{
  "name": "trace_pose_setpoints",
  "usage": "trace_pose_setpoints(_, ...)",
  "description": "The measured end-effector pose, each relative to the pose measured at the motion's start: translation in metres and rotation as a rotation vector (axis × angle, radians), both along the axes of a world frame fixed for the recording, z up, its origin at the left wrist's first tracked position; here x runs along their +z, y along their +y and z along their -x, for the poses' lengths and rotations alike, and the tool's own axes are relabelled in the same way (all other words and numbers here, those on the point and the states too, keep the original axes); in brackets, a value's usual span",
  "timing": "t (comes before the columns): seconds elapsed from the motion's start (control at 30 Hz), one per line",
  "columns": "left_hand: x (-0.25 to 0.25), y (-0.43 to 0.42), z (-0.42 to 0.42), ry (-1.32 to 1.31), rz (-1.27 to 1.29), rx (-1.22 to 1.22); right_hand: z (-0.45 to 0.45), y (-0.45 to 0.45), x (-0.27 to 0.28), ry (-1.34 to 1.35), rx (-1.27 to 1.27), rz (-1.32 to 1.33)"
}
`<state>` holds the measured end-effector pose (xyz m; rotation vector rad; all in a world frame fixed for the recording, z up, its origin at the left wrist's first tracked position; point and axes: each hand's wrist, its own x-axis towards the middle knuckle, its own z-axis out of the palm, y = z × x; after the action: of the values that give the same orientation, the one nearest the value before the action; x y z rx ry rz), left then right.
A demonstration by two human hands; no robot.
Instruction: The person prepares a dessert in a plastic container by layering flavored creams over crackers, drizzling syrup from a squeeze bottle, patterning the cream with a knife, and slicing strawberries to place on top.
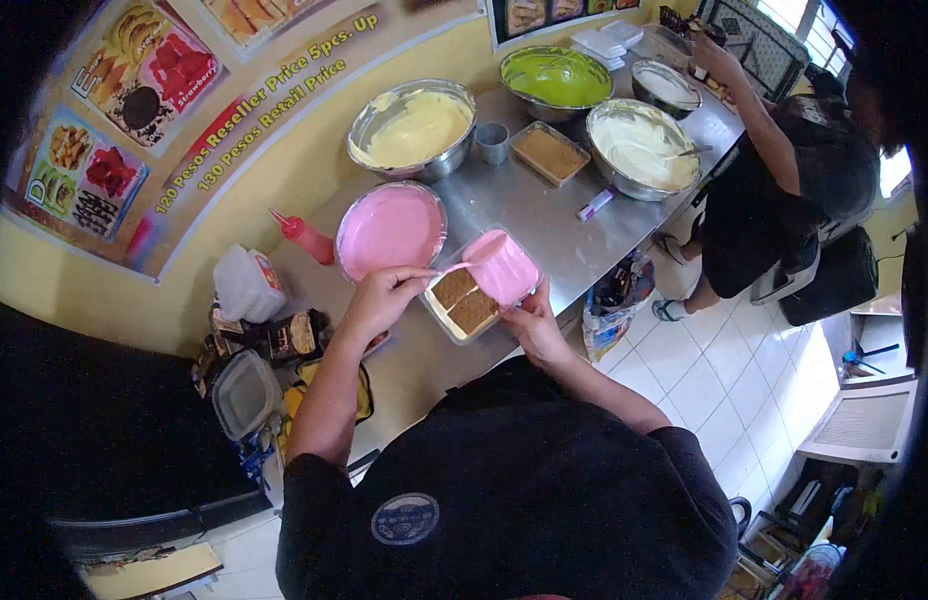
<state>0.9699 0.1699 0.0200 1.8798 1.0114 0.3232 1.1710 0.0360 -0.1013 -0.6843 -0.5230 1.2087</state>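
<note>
My left hand is closed on the handle of a pink-smeared spoon, whose tip reaches a pink-coated cup. The cup is tilted over a clear plastic container and covers its far right part. Inside the container lie brown graham crackers on pale cream. My right hand is closed at the cup's lower right edge, beside the container; part of its grip is hidden. Just beyond my left hand stands a bowl of pink cream.
Farther back are bowls of yellow cream, green cream and white cream. Near them are a grey cup and a filled tub. A red squeeze bottle stands left. Another person works at the right.
</note>
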Motion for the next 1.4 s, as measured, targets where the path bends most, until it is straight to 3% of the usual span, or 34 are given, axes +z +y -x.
trace_pose_setpoints(0.23, 0.004, -0.008, -0.006, 0.005, -0.04, -0.009, -0.004, -0.005, 0.009, 0.028, 0.028, 0.066)
trace_pose_setpoints(0.33, 0.001, -0.022, -0.009, 0.078, -0.157, 0.071, -0.006, -0.007, 0.014, 0.084, 0.022, 0.096)
trace_pose_setpoints(0.43, 0.012, -0.043, -0.019, 0.073, -0.476, -0.062, -0.008, -0.006, 0.007, 0.063, 0.018, 0.049)
trace_pose_setpoints(0.6, 0.003, -0.035, -0.025, 0.016, -0.465, 0.083, -0.01, -0.007, 0.01, 0.072, 0.009, 0.063)
trace_pose_setpoints(0.73, 0.003, -0.033, -0.025, -0.038, -0.495, -0.103, -0.01, -0.005, 0.012, 0.054, 0.007, 0.053)
trace_pose_setpoints(0.83, -0.003, -0.025, -0.028, -0.132, -0.515, 0.1, -0.01, -0.004, 0.016, 0.082, 0.012, 0.088)
trace_pose_setpoints(0.93, -0.001, -0.026, -0.023, -0.03, -0.507, -0.065, -0.013, -0.001, 0.005, 0.015, 0.011, 0.042)
trace_pose_setpoints(1.07, 0.01, -0.027, -0.025, 0.035, -0.556, -0.009, -0.011, 0.002, 0.002, 0.03, -0.007, 0.024)
trace_pose_setpoints(1.27, 0.014, -0.025, -0.027, 0.1, -0.497, -0.071, -0.015, 0.006, 0.004, 0.014, -0.002, 0.063)
trace_pose_setpoints(1.37, 0.007, -0.018, -0.029, 0.02, -0.469, 0.047, -0.017, 0.005, 0.003, 0.079, 0.032, 0.053)
trace_pose_setpoints(1.4, 0.005, -0.019, -0.028, 0.008, -0.332, -0.021, -0.017, 0.006, 0.006, 0.067, 0.011, 0.081)
